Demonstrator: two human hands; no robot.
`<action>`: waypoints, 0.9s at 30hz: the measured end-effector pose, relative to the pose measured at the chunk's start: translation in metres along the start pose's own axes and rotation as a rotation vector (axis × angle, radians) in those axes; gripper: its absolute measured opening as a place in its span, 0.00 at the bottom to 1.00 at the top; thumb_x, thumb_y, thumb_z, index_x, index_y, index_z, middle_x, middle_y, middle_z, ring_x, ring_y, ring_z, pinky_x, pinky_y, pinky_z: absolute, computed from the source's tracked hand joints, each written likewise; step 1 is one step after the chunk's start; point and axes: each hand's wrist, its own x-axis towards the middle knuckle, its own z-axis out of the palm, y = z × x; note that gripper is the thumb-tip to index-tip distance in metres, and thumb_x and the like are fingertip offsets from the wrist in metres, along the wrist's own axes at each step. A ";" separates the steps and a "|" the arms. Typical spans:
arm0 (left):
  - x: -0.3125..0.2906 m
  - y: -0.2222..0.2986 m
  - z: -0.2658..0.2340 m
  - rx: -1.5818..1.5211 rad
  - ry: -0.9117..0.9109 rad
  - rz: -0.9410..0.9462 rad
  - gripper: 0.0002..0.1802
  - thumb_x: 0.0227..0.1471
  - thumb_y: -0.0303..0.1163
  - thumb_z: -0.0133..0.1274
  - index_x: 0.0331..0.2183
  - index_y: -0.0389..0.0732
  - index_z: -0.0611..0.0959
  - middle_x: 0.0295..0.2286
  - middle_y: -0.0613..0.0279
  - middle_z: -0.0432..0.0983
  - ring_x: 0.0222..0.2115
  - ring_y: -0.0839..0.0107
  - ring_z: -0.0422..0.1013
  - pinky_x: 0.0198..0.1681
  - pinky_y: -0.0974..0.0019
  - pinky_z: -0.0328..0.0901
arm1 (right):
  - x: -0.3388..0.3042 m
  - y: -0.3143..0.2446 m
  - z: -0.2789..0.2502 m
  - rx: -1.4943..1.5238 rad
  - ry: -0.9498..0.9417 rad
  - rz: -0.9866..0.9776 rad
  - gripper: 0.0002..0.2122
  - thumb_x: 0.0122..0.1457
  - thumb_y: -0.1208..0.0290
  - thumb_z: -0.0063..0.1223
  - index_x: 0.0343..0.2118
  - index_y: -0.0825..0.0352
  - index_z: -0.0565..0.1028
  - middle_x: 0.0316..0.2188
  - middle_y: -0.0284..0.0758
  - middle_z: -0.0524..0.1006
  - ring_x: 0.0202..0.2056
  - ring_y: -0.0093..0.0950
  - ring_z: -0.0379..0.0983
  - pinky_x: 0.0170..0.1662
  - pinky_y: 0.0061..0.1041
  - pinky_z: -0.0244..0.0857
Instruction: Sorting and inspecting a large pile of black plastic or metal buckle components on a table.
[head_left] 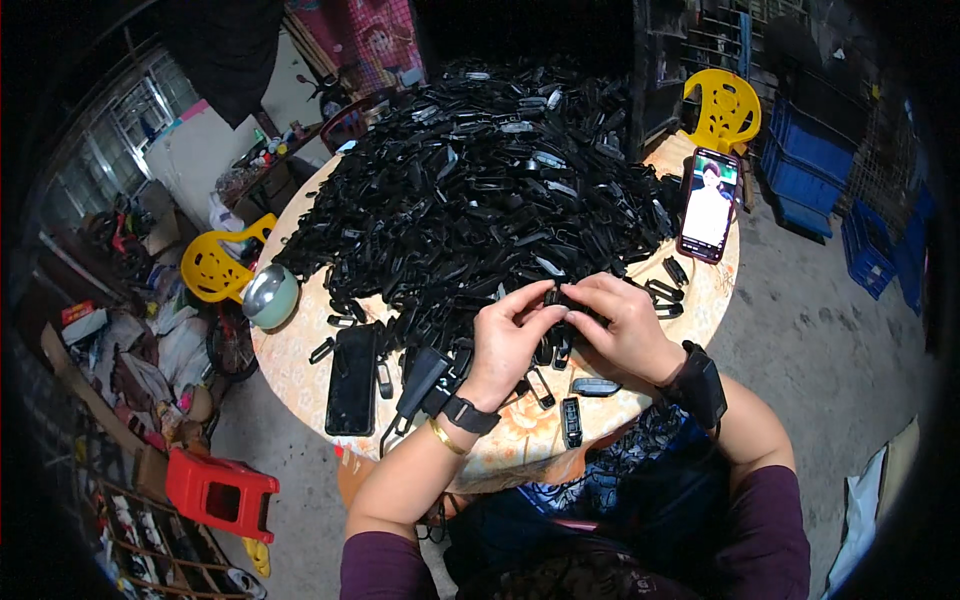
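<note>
At the near edge of a large heap of small black plastic parts (470, 190), my two hands meet over the round table. Thumb and fingers of my left hand (508, 338) pinch a small black plastic part (553, 297) from the left. My right hand (622, 318) closes on the same part from the right, its fingertips nearly touching the left ones. Fingers cover most of the part, so its exact shape is hard to see. Below my hands lie a few loose pieces, among them a grey-faced oblong piece (597, 387) and an upright-lying black one (571, 422).
A dark phone (352, 380) lies left on the patterned tablecloth (300, 375); a lit phone (709, 205) stands at the right. A metal bowl (270, 296) sits at the left rim. Yellow chairs (722, 108), a red stool (222, 494) and blue crates (806, 150) surround the table.
</note>
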 end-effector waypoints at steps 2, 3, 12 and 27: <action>-0.002 0.001 0.002 0.042 -0.016 -0.008 0.17 0.48 0.22 0.57 0.43 0.33 0.79 0.36 0.60 0.78 0.35 0.78 0.72 0.40 0.75 0.67 | -0.002 -0.001 0.003 0.016 -0.004 0.017 0.12 0.47 0.75 0.59 0.37 0.67 0.77 0.29 0.38 0.74 0.30 0.36 0.73 0.32 0.29 0.67; -0.001 0.000 0.003 0.022 -0.006 -0.001 0.17 0.49 0.22 0.56 0.43 0.33 0.79 0.37 0.59 0.78 0.36 0.77 0.72 0.41 0.75 0.67 | -0.002 -0.001 0.003 0.014 0.009 -0.003 0.13 0.46 0.75 0.60 0.37 0.67 0.77 0.29 0.38 0.74 0.31 0.36 0.72 0.33 0.29 0.67; 0.001 0.007 -0.003 -0.095 -0.061 0.110 0.16 0.51 0.19 0.51 0.45 0.33 0.77 0.40 0.55 0.76 0.41 0.73 0.72 0.47 0.71 0.66 | 0.005 0.001 -0.007 0.240 -0.231 0.257 0.19 0.48 0.65 0.63 0.40 0.71 0.75 0.33 0.43 0.76 0.34 0.35 0.74 0.38 0.29 0.67; -0.001 0.012 -0.009 0.134 -0.179 0.392 0.14 0.46 0.21 0.54 0.39 0.37 0.82 0.35 0.62 0.78 0.37 0.72 0.69 0.43 0.71 0.64 | -0.007 -0.004 -0.003 0.139 -0.010 0.057 0.13 0.47 0.67 0.63 0.32 0.71 0.77 0.27 0.43 0.77 0.30 0.38 0.75 0.33 0.31 0.66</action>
